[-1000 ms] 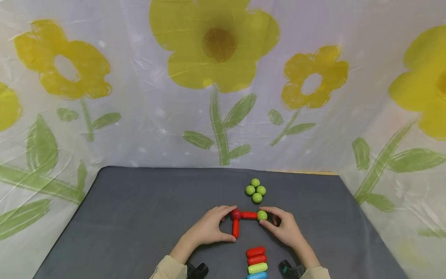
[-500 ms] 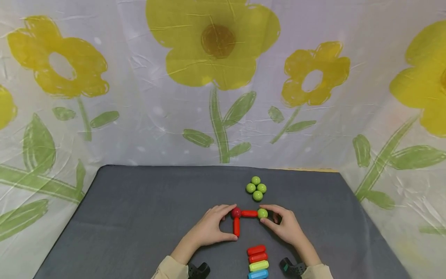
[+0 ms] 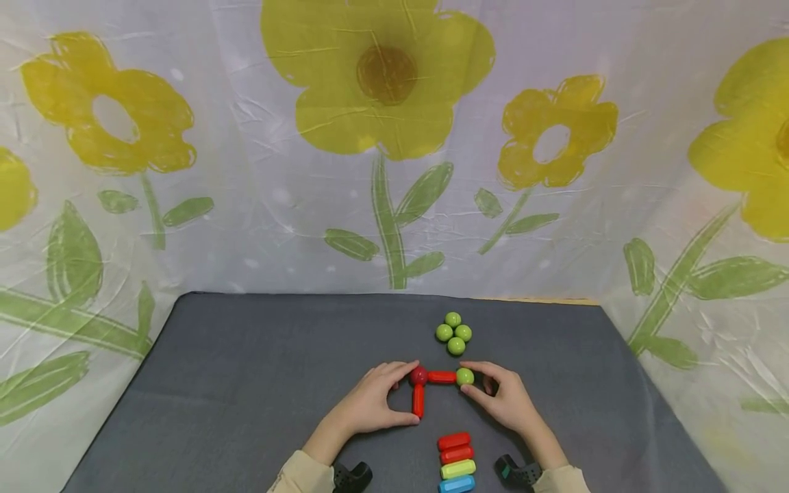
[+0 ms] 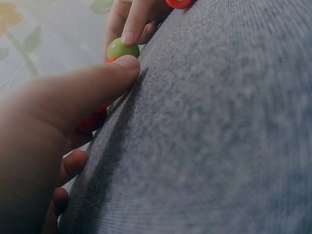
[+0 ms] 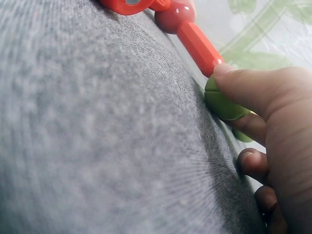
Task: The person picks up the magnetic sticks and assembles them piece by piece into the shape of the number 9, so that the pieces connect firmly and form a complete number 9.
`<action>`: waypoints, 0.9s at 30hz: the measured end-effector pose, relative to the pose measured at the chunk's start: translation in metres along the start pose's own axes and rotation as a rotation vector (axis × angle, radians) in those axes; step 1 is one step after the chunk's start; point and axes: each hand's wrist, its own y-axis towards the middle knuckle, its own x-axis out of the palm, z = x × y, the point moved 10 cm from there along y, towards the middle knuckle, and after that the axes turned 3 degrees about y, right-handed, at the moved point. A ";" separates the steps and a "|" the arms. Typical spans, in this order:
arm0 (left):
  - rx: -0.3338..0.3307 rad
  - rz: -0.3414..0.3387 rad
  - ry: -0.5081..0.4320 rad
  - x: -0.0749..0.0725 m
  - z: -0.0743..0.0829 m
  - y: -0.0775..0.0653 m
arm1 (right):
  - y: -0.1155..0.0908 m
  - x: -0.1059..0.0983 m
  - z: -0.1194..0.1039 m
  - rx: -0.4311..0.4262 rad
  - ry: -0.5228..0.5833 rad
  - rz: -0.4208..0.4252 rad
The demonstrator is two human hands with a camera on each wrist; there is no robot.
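A red ball (image 3: pixel 418 375) joins two red rods in an L. One rod (image 3: pixel 441 376) runs right to a green ball (image 3: pixel 465 376); the other rod (image 3: pixel 418 402) points toward the person. My left hand (image 3: pixel 372 404) holds that second rod and the red ball lengthwise, index fingertip at the ball and thumb at the rod's near end. With thumb and index finger, my right hand (image 3: pixel 507 398) pinches the green ball. In the right wrist view the green ball (image 5: pixel 222 102) sits right at the end of the red rod (image 5: pixel 199 48).
Several loose green balls (image 3: pixel 456 346) are clustered behind the joined pieces. Nearer the person lies a column of rods: two red (image 3: pixel 455 441), a yellow-green (image 3: pixel 458 469) and a blue (image 3: pixel 457 485). The dark grey cloth (image 3: pixel 259 356) meets a flower-printed curtain (image 3: pixel 277 226).
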 end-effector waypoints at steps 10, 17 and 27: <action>0.017 0.015 -0.068 -0.001 0.002 -0.002 | 0.000 0.001 0.005 0.037 0.003 -0.014; 0.071 0.017 -0.070 -0.001 0.006 -0.005 | 0.000 0.003 0.004 0.028 0.020 -0.008; 0.083 0.019 -0.064 0.000 0.007 -0.005 | -0.001 -0.006 0.000 -0.027 0.053 0.073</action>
